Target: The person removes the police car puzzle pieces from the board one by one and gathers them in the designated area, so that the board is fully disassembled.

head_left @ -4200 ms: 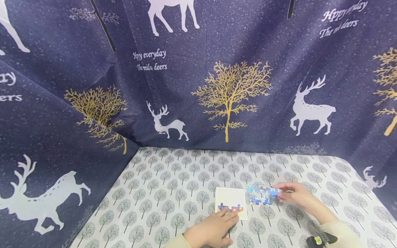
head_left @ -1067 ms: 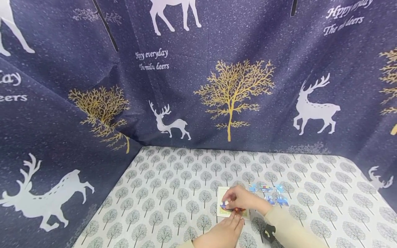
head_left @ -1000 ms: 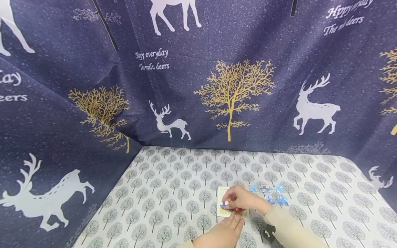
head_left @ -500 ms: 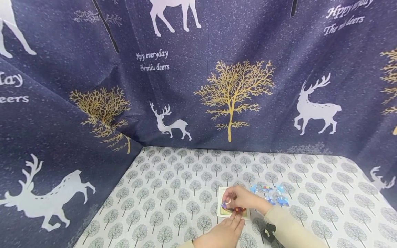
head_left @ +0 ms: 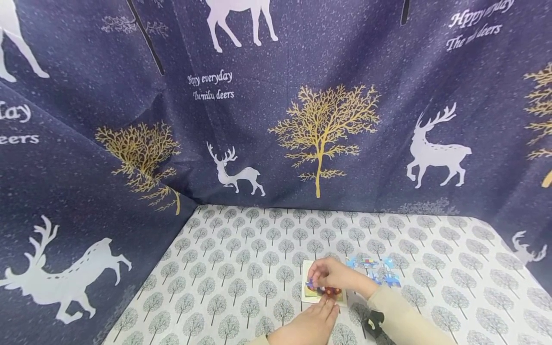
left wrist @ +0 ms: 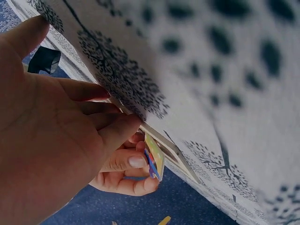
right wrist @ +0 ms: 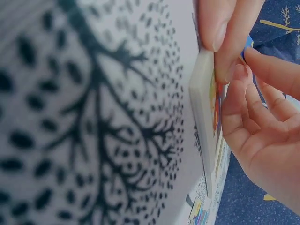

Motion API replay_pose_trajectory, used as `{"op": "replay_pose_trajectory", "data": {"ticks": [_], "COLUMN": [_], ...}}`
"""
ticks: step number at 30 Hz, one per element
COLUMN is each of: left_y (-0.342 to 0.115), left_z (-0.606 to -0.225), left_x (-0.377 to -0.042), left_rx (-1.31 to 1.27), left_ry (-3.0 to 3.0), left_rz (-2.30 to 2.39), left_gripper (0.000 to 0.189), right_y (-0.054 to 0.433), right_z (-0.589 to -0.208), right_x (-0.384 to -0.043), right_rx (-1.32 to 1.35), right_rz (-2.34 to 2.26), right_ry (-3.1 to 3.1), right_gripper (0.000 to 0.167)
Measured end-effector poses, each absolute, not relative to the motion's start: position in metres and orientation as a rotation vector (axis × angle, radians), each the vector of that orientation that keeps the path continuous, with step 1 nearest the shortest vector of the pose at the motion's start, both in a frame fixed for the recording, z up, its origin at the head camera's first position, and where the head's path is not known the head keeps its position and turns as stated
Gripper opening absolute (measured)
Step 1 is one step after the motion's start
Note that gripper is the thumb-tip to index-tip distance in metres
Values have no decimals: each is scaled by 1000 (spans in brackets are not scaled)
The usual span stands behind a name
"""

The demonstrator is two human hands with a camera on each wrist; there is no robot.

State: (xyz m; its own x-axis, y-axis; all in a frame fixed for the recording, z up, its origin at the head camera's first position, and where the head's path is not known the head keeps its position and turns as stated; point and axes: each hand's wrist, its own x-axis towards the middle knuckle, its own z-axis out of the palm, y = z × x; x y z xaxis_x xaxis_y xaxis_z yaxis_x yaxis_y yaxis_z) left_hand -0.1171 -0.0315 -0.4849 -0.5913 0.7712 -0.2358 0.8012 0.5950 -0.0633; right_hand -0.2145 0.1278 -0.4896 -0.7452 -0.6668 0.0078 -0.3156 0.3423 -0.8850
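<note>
A white-framed jigsaw tray [head_left: 307, 266] lies on the cloth, a row of coloured pieces along its near side. My left hand [head_left: 305, 326] rests straight fingertips on the tray's near edge. Over the left part of the tray, my right hand [head_left: 334, 275] pinches a purple and yellow puzzle piece [head_left: 309, 283] between thumb and fingers. In the left wrist view this puzzle piece [left wrist: 154, 159] is tilted up from the tray. Beside it a red puzzle piece [head_left: 332, 291] sits in the tray. The right wrist view shows both hands close together at the tray's edge [right wrist: 202, 108].
Several loose blue puzzle pieces [head_left: 384, 277] lie grouped just right of the tray, partly behind the right forearm. The table's cloth [head_left: 241, 268] is white with printed trees. A dark blue curtain [head_left: 267, 124] with deer and trees hangs behind and at the left.
The right hand has let go of a blue piece among the loose ones, moved left to the tray and pinched the purple and yellow piece, which now tilts up. The left hand has shifted slightly right.
</note>
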Motion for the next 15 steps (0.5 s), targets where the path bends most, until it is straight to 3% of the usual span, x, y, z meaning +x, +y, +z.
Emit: {"op": "replay_pose_trajectory", "data": {"ticks": [15], "left_y": [-32], "left_z": [-485], "left_x": [-116], "left_rx": [1306], "left_ry": [2644], "left_rz": [-193], "left_gripper": [86], "right_y": [153], "right_z": [-479], "right_x": [-216], "right_rx": [-751], "right_rz": [-1605], "right_ry": [2257], "right_gripper": [25]}}
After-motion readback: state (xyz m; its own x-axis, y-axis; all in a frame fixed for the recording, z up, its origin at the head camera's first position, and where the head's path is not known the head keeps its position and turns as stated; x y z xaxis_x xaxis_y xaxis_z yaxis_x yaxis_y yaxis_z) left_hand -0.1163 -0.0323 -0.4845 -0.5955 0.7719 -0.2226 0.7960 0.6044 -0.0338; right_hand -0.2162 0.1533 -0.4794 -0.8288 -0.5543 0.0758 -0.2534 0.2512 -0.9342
